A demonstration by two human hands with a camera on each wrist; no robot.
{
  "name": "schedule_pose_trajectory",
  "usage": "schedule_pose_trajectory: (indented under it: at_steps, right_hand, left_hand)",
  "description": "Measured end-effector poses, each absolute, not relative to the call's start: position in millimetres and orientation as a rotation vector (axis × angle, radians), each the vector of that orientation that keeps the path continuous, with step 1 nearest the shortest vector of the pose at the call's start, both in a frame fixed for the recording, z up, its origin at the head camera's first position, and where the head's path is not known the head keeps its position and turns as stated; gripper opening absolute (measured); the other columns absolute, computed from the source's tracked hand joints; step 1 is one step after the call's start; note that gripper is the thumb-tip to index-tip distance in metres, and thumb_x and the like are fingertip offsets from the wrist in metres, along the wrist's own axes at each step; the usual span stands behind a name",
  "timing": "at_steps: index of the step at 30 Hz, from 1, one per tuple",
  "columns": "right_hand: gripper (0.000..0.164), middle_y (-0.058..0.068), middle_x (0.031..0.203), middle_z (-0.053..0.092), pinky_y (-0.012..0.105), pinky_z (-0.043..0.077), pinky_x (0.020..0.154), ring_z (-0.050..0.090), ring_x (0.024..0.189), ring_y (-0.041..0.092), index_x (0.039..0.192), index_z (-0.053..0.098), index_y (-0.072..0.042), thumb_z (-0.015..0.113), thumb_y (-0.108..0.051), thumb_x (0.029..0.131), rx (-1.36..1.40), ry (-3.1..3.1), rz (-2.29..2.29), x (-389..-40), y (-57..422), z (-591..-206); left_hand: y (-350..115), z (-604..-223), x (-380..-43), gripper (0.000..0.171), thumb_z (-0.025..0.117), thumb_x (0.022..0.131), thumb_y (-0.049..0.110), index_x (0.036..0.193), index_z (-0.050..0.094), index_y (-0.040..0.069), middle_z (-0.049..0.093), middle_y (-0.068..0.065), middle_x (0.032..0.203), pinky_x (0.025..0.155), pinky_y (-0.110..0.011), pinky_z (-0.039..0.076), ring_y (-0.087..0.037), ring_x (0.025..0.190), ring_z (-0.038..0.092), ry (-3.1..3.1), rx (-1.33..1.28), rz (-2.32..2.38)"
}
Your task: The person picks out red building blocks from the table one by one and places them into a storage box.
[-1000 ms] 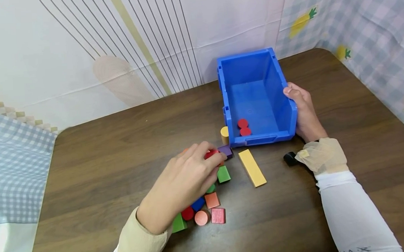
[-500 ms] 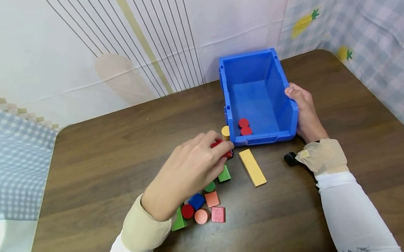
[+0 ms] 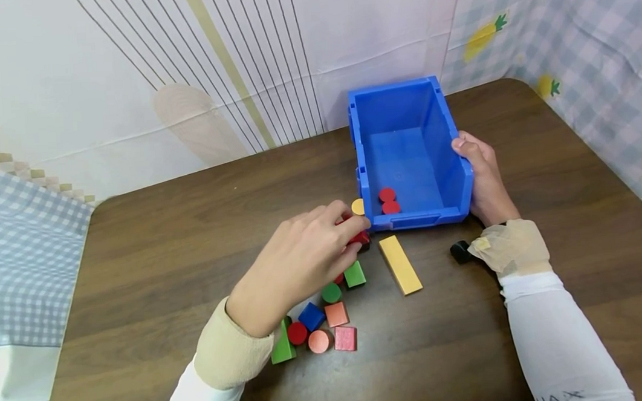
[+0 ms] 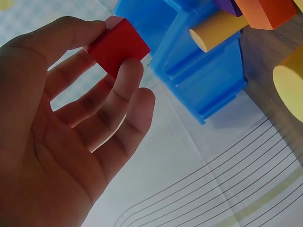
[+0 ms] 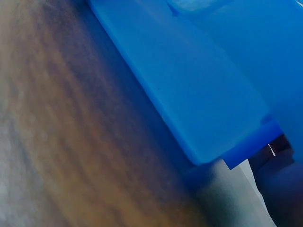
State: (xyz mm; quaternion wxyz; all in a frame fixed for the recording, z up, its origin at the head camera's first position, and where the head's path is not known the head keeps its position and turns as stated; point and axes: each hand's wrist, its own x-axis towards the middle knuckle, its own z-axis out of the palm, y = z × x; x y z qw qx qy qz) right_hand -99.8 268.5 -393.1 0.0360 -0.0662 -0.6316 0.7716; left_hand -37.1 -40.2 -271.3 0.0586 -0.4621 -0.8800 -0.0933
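My left hand pinches a red block between thumb and fingertips, just off the near left corner of a blue plastic bin. In the left wrist view the block's flat faces show plainly. My right hand grips the bin's right wall, thumb over the rim. Two red round pieces lie on the bin floor near its low front lip. Against the bin's left side stands a yellow cylinder. The right wrist view shows mostly the bin's blue wall, blurred.
A long yellow block lies in front of the bin. Below my left hand are several loose blocks, among them a green block, a blue block and a pink block. Patterned cloth hangs behind the table.
My left hand has moved right and slightly away from me, carrying the red block from the pile toward the bin. The right hand and bin look unmoved.
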Motion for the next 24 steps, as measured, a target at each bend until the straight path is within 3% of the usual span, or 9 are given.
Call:
schedule_pose_trajectory:
  at_steps: [7, 24]
  right_hand:
    - [0.057, 0.019, 0.137, 0.049, 0.044, 0.042, 0.094, 0.048, 0.119, 0.034, 0.133, 0.053, -0.005, 0.055, -0.043, 0.091, -0.199, -1.981, 2.351, -99, 269, -392]
    - [0.045, 0.015, 0.126, 0.054, 0.037, 0.045, 0.090, 0.049, 0.112, 0.030, 0.120, 0.057, -0.001, 0.058, -0.035, 0.090, -0.208, -1.842, 2.447, -101, 268, -392]
  left_hand:
    - [-39, -270, -41, 0.025, 0.066, 0.090, 0.028, 0.112, 0.070, 0.016, 0.055, -0.001, 0.093, 0.051, -0.019, 0.039, -0.007, 0.064, 0.045, -2.677, -1.416, -0.284]
    - [-36, -264, -55, 0.030, 0.064, 0.091, 0.032, 0.118, 0.068, 0.020, 0.058, 0.001, 0.096, 0.049, -0.017, 0.037, -0.006, 0.066, 0.048, -2.729, -1.378, -0.214]
